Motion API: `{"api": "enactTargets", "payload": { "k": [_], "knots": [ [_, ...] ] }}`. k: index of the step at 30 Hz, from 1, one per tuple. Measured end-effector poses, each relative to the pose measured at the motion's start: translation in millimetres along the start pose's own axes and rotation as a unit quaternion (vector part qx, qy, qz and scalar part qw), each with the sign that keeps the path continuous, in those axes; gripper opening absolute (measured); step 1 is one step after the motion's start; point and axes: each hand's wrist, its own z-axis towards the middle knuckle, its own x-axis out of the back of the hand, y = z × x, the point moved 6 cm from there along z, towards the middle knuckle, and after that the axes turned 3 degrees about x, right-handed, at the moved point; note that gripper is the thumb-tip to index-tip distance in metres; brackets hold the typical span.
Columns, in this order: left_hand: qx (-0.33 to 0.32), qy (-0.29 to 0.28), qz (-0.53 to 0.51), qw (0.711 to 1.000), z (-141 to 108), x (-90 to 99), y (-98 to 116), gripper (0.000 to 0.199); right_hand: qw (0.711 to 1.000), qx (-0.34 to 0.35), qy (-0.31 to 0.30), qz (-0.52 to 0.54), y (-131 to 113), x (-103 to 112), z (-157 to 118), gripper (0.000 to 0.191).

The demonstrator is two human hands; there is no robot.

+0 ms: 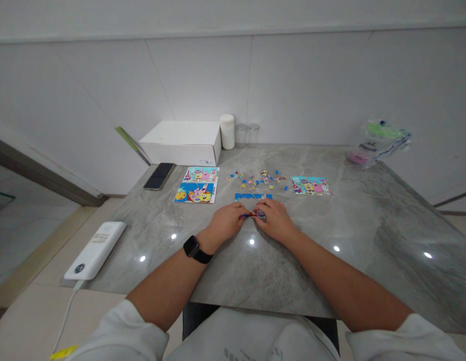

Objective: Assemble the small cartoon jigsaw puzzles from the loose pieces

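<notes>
My left hand and my right hand meet near the middle of the grey table. Between them, the fingertips of both pinch a small section of jigsaw puzzle with red and blue on it; the fingers hide most of it. Just beyond my hands lies a blue strip of puzzle with a jagged near edge. Loose puzzle pieces are scattered farther back. A cartoon picture card lies to their right, and a two-part cartoon picture sheet to their left.
A black phone rests by the left edge, with a white power bank and its cable nearer me. Along the wall stand a white box, a white bottle and two glass jars. A plastic bag sits at the back right.
</notes>
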Motion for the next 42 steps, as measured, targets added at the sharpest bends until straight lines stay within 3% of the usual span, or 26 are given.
{"api": "enactTargets", "payload": {
  "k": [23, 42],
  "knots": [
    [-0.013, -0.011, 0.019, 1.000, 0.2, -8.4, 1.1, 0.039, 0.999, -0.003, -0.008, -0.034, 6.2, 7.1, -5.0, 0.013],
    [-0.015, -0.006, -0.007, 1.000, 0.3, -10.0, 3.6, 0.034, 0.999, -0.004, -0.018, -0.030, 7.1, 5.8, -3.6, 0.014]
  ]
}}
